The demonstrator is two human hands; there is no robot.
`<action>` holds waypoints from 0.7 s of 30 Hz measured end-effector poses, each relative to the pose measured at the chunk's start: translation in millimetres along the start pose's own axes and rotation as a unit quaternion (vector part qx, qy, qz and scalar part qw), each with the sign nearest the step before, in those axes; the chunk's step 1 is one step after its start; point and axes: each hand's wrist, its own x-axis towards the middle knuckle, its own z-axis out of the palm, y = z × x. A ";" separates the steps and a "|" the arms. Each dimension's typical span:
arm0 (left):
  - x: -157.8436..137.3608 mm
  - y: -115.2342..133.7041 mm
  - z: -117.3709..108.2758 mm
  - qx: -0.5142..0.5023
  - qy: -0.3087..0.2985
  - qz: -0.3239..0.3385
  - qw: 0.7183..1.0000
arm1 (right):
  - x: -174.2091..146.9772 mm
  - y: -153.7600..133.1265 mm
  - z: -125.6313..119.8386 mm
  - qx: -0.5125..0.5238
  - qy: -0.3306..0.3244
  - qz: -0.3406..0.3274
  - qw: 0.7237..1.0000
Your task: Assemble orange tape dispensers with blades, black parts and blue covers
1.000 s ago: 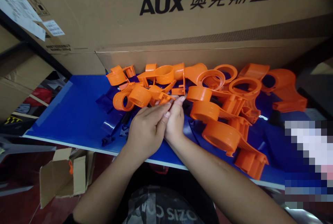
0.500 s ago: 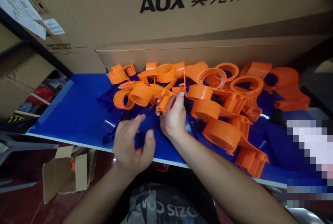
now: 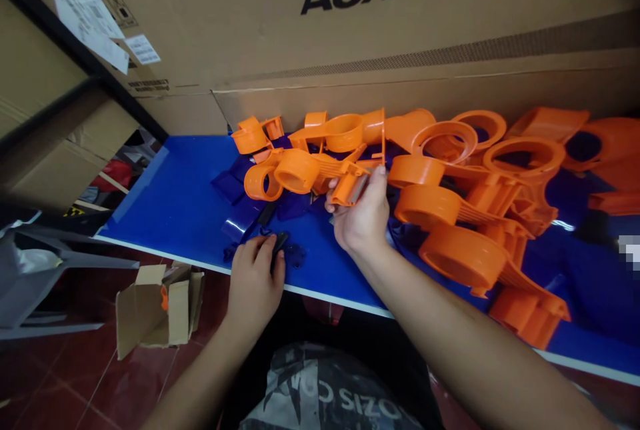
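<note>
My right hand is closed around the end of an orange tape dispenser, where a grey strip shows along its edge. The dispenser's round hub points left, among other orange dispensers. Lower left, my left hand grips a small dark piece between thumb and fingers, close above the blue tabletop; its kind is hard to make out. A dark blue curved plastic piece and a black strip lie just beyond this hand.
Several orange tape dispensers are heaped at the right and back. Behind the table stands a large cardboard carton. On the floor at the left are an open cardboard box and a grey stool.
My left hand has gone from open fingers to closing on the small dark piece at the table. The view has turned left; my right hand keeps its hold on the dispenser.
</note>
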 end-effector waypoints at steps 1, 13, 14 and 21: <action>1.0 -1.7 1.1 0.005 -0.001 0.003 1.000 | 0.2 0.0 -0.1 0.003 0.000 -0.002 1.000; 43.7 47.6 -22.3 -0.123 0.152 0.032 0.980 | 1.6 -4.0 0.0 0.017 0.002 0.003 1.000; 50.6 55.0 -21.0 -0.138 0.153 0.036 0.978 | 1.3 -3.2 0.0 0.015 0.005 0.000 1.000; 75.9 79.6 -2.9 -0.190 0.176 0.076 0.963 | -1.2 -3.1 0.1 -0.031 0.030 0.002 0.999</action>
